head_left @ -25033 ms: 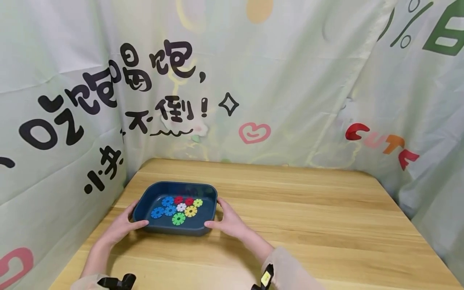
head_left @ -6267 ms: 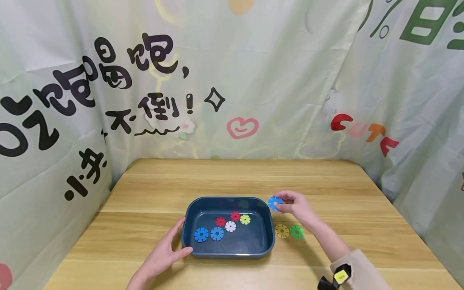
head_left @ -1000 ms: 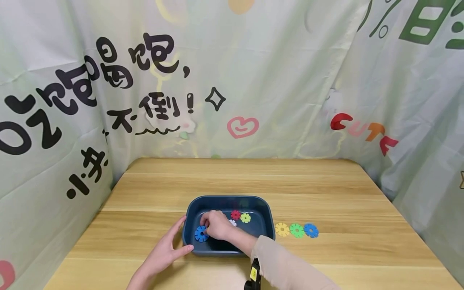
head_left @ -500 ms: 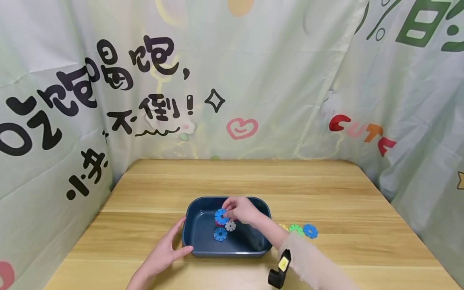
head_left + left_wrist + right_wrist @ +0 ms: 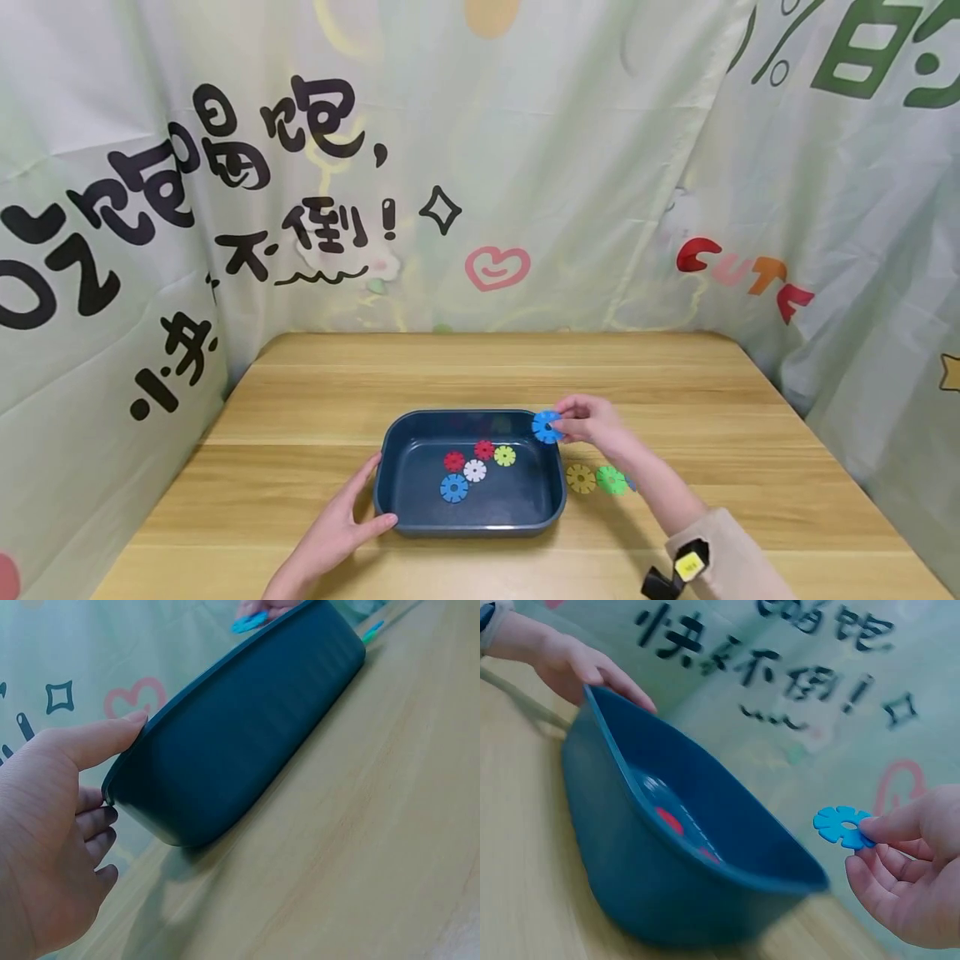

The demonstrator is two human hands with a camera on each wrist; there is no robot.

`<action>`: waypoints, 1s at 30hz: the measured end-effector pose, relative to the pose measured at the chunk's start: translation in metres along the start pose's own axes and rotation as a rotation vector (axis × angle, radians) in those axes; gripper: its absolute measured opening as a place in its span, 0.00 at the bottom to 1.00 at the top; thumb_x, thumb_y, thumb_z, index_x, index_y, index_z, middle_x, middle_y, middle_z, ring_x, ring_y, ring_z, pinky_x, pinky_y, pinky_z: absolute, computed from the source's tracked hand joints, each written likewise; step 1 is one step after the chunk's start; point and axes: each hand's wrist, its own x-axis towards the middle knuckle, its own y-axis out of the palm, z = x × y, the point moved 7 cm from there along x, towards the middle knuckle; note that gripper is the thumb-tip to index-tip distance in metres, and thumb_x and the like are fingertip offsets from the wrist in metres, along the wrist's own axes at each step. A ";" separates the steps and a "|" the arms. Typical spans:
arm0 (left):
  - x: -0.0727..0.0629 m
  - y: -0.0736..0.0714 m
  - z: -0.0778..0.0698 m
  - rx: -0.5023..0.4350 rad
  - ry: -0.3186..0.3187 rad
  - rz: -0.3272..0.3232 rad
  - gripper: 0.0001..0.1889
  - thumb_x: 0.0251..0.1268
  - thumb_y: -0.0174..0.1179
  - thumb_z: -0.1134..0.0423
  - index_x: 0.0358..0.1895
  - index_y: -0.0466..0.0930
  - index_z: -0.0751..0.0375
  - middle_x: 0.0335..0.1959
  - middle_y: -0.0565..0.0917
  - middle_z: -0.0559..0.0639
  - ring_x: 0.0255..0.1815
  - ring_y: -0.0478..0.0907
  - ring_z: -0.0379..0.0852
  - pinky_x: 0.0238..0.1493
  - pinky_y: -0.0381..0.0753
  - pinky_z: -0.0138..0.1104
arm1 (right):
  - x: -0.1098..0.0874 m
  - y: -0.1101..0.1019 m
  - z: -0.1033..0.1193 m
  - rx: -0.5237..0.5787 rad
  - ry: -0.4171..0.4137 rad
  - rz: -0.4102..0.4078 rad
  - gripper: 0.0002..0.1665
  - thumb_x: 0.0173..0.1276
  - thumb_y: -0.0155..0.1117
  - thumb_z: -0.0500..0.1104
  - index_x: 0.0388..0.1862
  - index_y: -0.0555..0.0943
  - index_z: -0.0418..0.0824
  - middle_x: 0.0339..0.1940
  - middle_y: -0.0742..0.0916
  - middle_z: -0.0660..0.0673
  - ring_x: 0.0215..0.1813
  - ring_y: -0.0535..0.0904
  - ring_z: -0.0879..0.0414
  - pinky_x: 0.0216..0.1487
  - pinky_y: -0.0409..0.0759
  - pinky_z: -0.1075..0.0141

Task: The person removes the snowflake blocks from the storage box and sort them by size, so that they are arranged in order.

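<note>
A dark blue plastic tray (image 5: 472,530) stands on the table. My left hand (image 5: 339,518) holds its left side, thumb at the front left corner of the rim and fingers along the outer wall. My right hand (image 5: 596,427) pinches a blue snowflake disc (image 5: 546,426) between thumb and fingers, raised over the tray's back right corner; the right wrist view shows this slotted disc (image 5: 842,827) tilted. Inside the tray lie another blue disc (image 5: 453,488), a white disc (image 5: 475,471), two red discs (image 5: 454,461) and a yellow-green disc (image 5: 505,456).
Right of the tray, a yellow disc (image 5: 581,479) and a green disc (image 5: 611,480) lie in a row on the wooden table (image 5: 420,375). A further blue disc is mostly hidden by the right forearm. Printed curtains (image 5: 570,192) hang behind the table and at its sides.
My right hand picked a blue disc out of the tray's left part and carried it right, past the rim's back right corner. Earlier, yellow, green and blue discs moved from tray to table.
</note>
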 end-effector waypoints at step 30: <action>0.000 0.001 0.000 -0.013 -0.016 0.008 0.44 0.53 0.67 0.54 0.72 0.52 0.56 0.71 0.56 0.62 0.69 0.52 0.67 0.59 0.52 0.66 | -0.079 -0.152 -0.099 -0.186 0.285 -0.237 0.09 0.63 0.62 0.37 0.38 0.78 0.30 0.26 0.81 0.54 0.28 0.75 0.62 0.30 0.77 0.68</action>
